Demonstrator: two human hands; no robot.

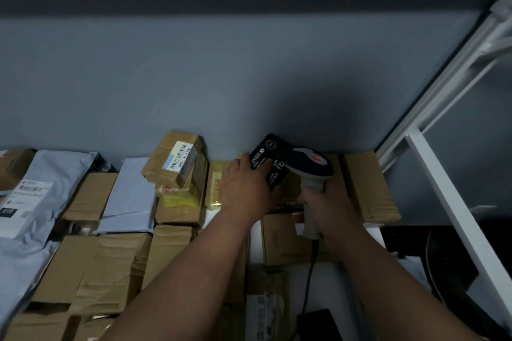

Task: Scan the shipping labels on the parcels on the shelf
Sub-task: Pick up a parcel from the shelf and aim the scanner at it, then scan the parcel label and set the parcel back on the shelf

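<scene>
While scanner (310, 166) hides it, black box's (273, 159) label stays unseen.

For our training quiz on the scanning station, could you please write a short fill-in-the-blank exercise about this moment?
1. The left hand holds a ____ box with white print.
2. The right hand grips the handle of a ____.
3. The brown parcel lying tilted on top of the others carries a white ____ on its upper face.
4. The wall behind the parcels is ____.

Missing words: black; scanner; label; grey
</scene>
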